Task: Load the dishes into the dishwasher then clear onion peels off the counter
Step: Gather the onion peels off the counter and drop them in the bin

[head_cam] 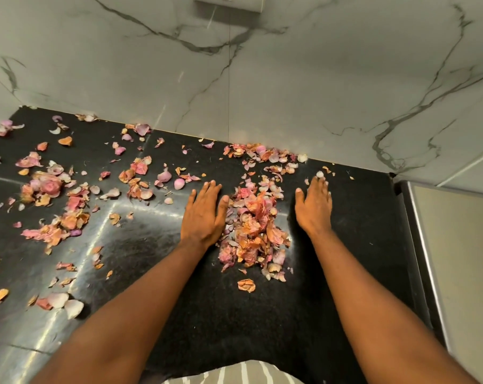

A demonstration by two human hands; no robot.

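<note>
Gathering pink and orange papery onion peels (252, 228) into a mound at frame centre on the glossy black stone counter (140, 273). Left hand (202, 214) flat, fingers straight, pressed against the mound's left edge; right hand (315, 207) flat, just right of it. Best swept inward with both palms low, then scooped. Scattered loose peels (51, 195) at frame left left for later passes.

Left hand (202, 214) and right hand (313, 209) flat, fingers (212, 187) straight

Grey-veined white marble wall (290, 79) rises behind a glossy black counter (234, 314).
</note>
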